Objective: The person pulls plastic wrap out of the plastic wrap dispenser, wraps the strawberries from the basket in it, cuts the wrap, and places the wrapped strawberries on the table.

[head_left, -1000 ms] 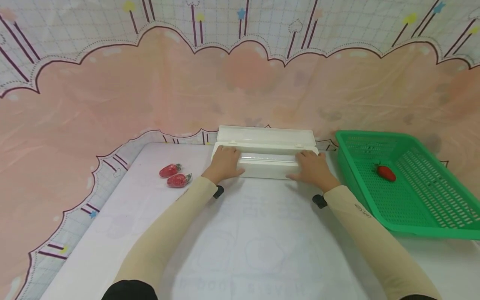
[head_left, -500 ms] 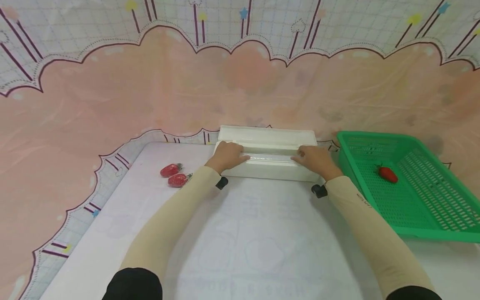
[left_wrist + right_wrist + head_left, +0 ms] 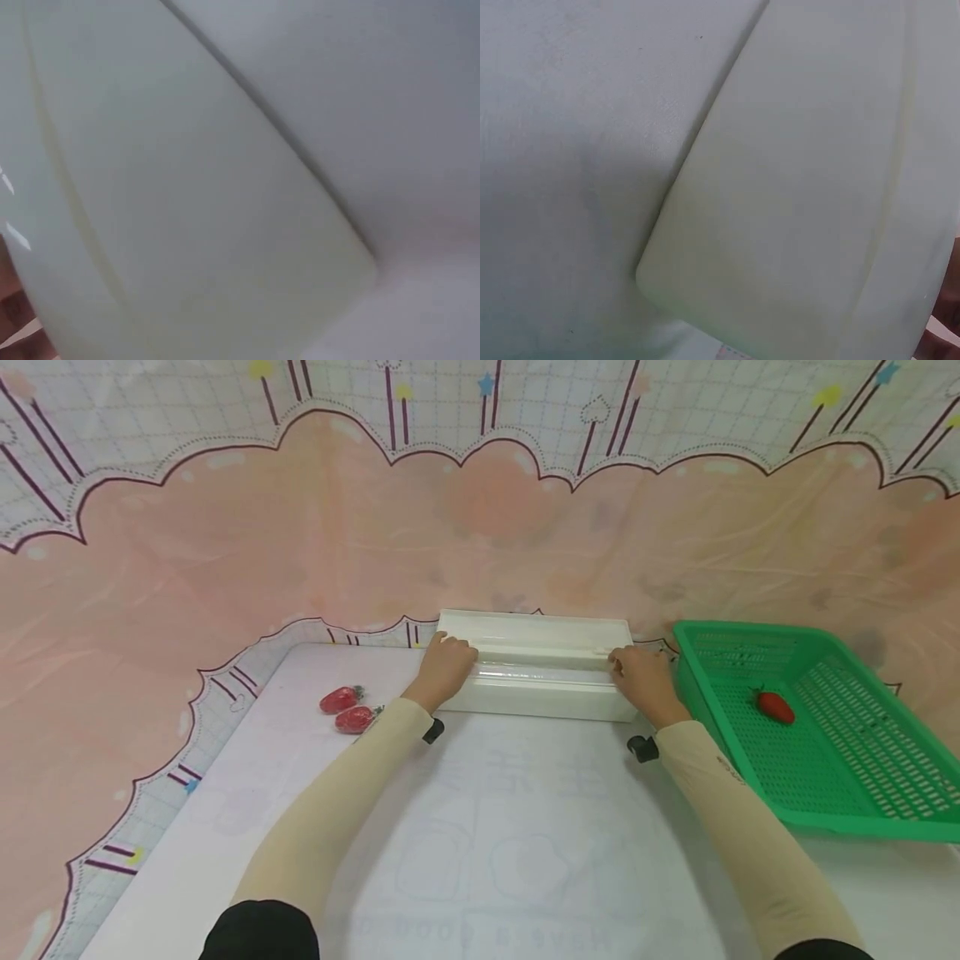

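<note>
A long white cling film dispenser [image 3: 536, 700] stands at the back of the table with its lid [image 3: 534, 627] raised. Clear cling film [image 3: 536, 673] shows in the slot between the hands. My left hand [image 3: 444, 670] is over the dispenser's left end, fingers bent at the lid side of the slot. At the right end is my right hand [image 3: 643, 681], its fingers curled toward the slot. Whether either hand pinches the film is hidden. The wrist views show mostly the dispenser's front wall [image 3: 202, 180], with bits of fingers [image 3: 946, 300] at the edge.
Two wrapped strawberries [image 3: 356, 719] lie on the white table [image 3: 480, 827], left of the dispenser. To the right stands a green plastic basket [image 3: 716, 727] holding one red strawberry [image 3: 776, 707]. A patterned cloth [image 3: 480, 527] hangs behind.
Both hands have shifted from the dispenser's front edge back toward the lid side, and lately outward toward its ends. More film shows between them. Strawberries and basket stay put.
</note>
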`<state>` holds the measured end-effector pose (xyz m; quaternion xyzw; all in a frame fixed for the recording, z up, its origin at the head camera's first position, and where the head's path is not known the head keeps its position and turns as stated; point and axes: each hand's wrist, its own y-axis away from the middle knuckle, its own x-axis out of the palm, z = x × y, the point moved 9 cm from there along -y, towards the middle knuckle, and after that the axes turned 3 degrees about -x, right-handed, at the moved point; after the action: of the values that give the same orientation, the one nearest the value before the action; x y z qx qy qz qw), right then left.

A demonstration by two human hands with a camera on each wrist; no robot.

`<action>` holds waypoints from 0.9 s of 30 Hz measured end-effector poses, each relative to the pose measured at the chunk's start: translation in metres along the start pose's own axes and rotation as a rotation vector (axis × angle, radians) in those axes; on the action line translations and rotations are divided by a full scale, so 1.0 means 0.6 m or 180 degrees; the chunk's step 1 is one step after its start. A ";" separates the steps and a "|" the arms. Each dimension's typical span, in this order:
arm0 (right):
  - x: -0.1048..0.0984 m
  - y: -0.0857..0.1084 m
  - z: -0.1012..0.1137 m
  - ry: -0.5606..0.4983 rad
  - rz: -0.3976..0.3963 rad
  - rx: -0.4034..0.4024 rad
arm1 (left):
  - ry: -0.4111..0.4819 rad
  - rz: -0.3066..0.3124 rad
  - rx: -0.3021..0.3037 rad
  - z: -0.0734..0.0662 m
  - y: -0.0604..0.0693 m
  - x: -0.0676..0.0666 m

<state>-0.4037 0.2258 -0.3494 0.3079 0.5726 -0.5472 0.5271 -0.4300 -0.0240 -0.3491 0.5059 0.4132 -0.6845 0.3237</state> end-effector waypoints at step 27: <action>-0.025 0.028 -0.036 -0.1103 -0.0323 0.0418 | 0.0432 -0.1122 -0.0276 0.044 0.040 -0.032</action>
<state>-0.3903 0.2534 -0.3438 0.2135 0.4512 -0.6541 0.5683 -0.4155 -0.0579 -0.3324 0.4564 0.5454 -0.6764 0.1916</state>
